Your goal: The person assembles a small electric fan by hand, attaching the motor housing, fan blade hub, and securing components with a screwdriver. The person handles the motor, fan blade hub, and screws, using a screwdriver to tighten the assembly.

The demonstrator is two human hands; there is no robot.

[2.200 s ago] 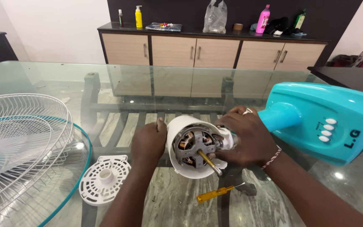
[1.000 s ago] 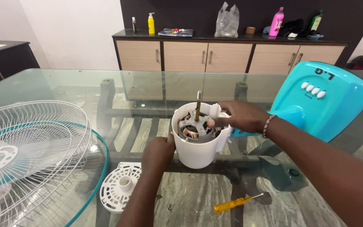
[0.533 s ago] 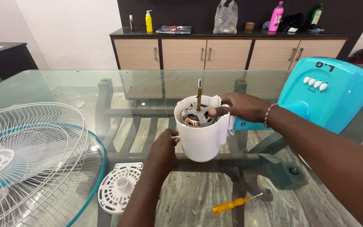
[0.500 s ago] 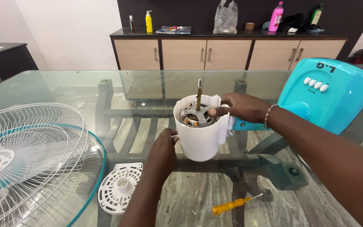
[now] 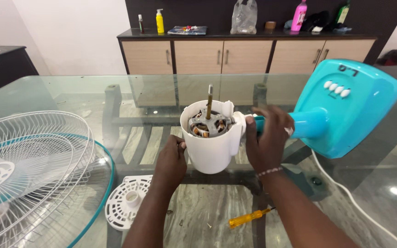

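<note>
While a yellow-handled screwdriver (image 5: 248, 217) lies nearest on the glass surface (image 5: 47, 92), the left hand (image 5: 171, 159) cups the white motor housing's (image 5: 211, 146) side and the right hand (image 5: 268, 138) wraps the teal fan neck (image 5: 306, 124) beside it, shaft (image 5: 209, 102) upright; cabinets (image 5: 235, 57) stand beyond.
</note>
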